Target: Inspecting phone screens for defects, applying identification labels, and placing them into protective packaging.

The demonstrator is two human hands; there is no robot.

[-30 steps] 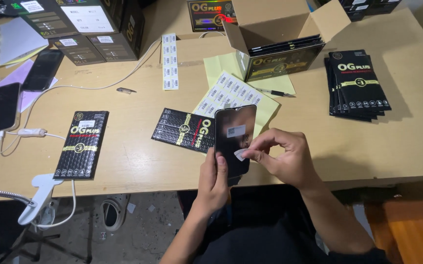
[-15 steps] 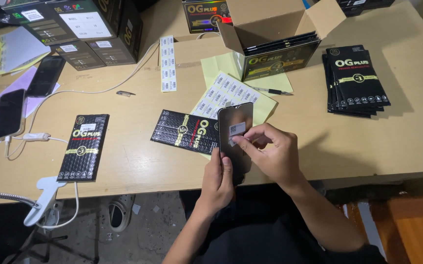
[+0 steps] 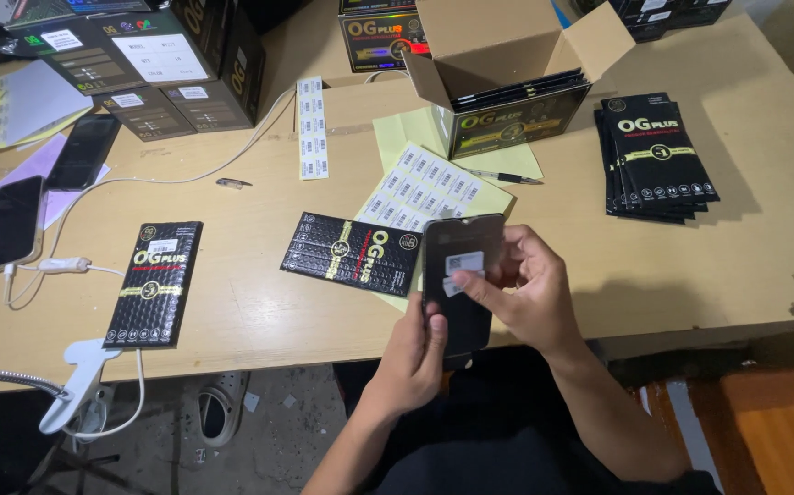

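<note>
Two hands clamped on thin, stiff, fragile-looking phone screen panel [image 3: 458, 284]: left hand [image 3: 413, 353] gripping lower edge, right hand [image 3: 527, 291] pinching small white sticker [image 3: 462, 274] against it; best held by edges.

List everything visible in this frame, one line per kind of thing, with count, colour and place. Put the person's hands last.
Wooden table: one, light tan, fills the view.
Phone screen panel: one, black, held over the near edge.
Small sticker: white, on the panel.
Flat black packets: one centre, one left, a stack right.
Open cardboard box: one, tan, top centre.
Label sheet: one, white on yellow paper, centre.
Label strip: one, white, upper left of centre.
Pen: one, dark, by the box.
Phones: two, black, far left.
Dark boxes: several, top left.
Left hand: grips the panel's lower part.
Right hand: fingertips at the sticker.
</note>
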